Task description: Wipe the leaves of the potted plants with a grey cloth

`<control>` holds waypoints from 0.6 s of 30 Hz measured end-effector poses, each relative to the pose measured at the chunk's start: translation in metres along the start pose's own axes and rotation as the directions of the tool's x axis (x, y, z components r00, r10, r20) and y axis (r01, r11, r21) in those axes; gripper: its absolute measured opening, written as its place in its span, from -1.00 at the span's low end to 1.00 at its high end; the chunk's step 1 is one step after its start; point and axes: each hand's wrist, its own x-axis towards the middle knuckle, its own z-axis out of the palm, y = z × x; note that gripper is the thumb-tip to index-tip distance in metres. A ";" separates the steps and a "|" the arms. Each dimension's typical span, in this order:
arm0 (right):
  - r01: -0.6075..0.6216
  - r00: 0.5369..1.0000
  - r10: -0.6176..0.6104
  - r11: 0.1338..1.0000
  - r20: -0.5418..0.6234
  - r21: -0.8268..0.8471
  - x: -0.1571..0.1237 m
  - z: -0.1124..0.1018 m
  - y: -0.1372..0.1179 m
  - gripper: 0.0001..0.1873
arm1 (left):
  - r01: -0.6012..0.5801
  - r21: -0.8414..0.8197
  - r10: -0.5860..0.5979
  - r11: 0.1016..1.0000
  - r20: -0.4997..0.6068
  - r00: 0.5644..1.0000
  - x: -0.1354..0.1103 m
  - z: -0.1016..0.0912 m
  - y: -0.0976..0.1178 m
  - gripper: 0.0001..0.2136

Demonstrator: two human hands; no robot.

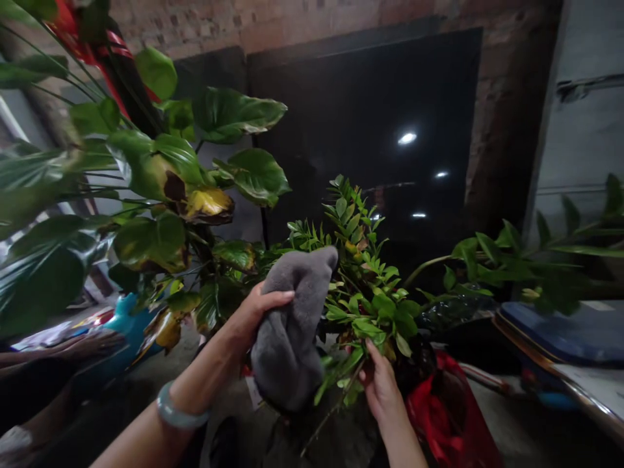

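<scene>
My left hand (258,312), a pale bangle (180,406) on its wrist, is closed on a soft grey cloth (295,325) that hangs down in folds. The thumb lies across the front of the cloth; the other fingers are hidden behind it. Lower and to the right, my right hand (379,377) pinches a leafy stem (348,383) of a small-leaved green plant (375,299). Its bare lower end slants down to the left. The cloth covers part of this plant's left side.
A large broad-leaved plant (156,169) with some yellow-brown leaves fills the left. Behind stands a dark glossy panel (361,123) against brick. A red bag (446,409) lies at lower right, beside a table (585,383). Another person's hand (92,341) shows at far left.
</scene>
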 end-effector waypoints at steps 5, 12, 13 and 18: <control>0.034 0.999 -0.034 0.999 0.008 -0.025 0.000 -0.001 0.000 -0.51 | 0.247 0.053 -0.253 0.967 0.193 0.948 -0.018 0.015 -0.046 -0.58; 0.004 0.999 -0.008 0.997 -0.047 -0.078 0.005 -0.019 0.002 -0.55 | 0.203 0.444 -0.345 0.873 0.267 0.900 -0.038 -0.031 -0.030 -0.63; 0.009 0.999 -0.013 0.997 -0.047 -0.079 0.005 -0.020 0.002 -0.54 | 0.152 0.385 -0.271 0.910 0.275 0.923 -0.031 -0.029 -0.016 -0.63; 0.061 0.998 -0.064 0.993 -0.018 -0.102 0.005 -0.013 0.004 -0.51 | 0.018 0.028 -0.019 0.999 0.044 0.999 -0.002 0.005 -0.007 -0.62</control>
